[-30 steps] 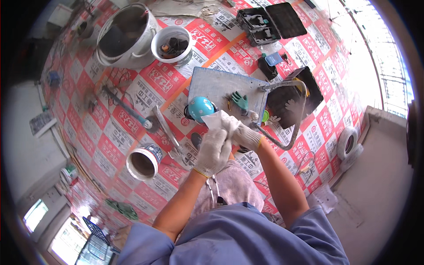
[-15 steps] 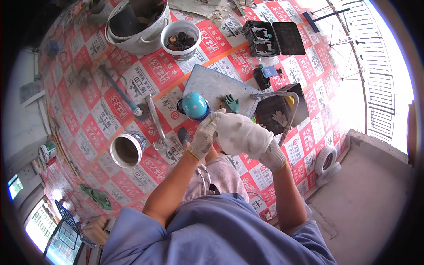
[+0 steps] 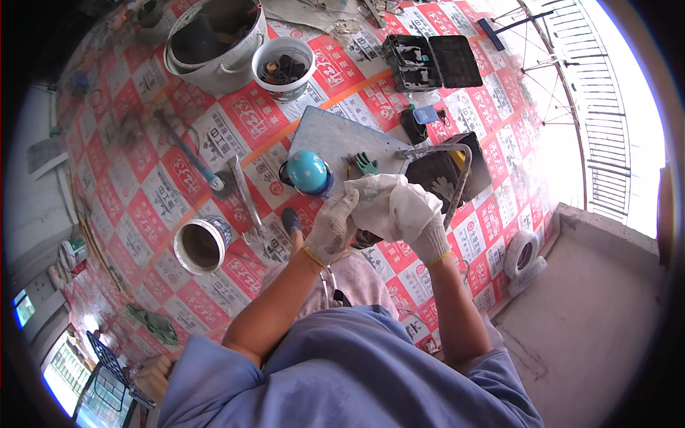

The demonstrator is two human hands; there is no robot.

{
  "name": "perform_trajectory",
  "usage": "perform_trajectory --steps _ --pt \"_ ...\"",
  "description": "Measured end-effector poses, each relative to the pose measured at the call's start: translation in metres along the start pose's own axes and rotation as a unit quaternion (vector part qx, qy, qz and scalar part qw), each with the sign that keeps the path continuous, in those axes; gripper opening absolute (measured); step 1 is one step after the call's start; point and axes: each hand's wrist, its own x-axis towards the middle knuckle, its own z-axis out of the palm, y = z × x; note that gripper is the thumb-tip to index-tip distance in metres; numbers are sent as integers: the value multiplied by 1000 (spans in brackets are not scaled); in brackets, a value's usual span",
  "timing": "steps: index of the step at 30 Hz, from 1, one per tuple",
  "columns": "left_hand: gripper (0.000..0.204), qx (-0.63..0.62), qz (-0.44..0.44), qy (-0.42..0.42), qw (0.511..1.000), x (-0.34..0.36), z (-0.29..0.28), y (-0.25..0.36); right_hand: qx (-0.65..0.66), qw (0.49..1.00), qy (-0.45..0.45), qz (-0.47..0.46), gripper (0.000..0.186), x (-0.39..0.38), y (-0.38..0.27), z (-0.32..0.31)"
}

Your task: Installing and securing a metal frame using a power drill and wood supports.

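While the red-and-white printed sheeting (image 3: 164,178) covered the floor, an open paint can (image 3: 200,245) stood at the left, with a large bucket (image 3: 214,39) and a small white tub (image 3: 284,65) farther up. The gloved left hand (image 3: 330,230) was closed on the edge of a white cloth (image 3: 389,203), held above a teal helmet (image 3: 307,171) and a grey board (image 3: 335,139). The gloved right hand (image 3: 427,239) gripped the cloth's other side. A black case (image 3: 432,60) lay open near the bright railing (image 3: 606,121).

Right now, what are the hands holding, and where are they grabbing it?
A crumpled white bag. The left hand pinches its left edge; the right hand grips its right side.
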Motion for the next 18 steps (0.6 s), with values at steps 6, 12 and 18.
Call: perform_trajectory --steps 6,12,18 --pt "43 -214 -135 31 967 -1 15 5 -50 996 -75 26 32 17 -25 -13" --pt "40 -157 -124 16 980 22 2 35 -79 982 -160 56 30 3 -39 -24" --pt "51 -243 -227 38 942 -7 34 20 82 993 -88 2 30 49 -113 -78"
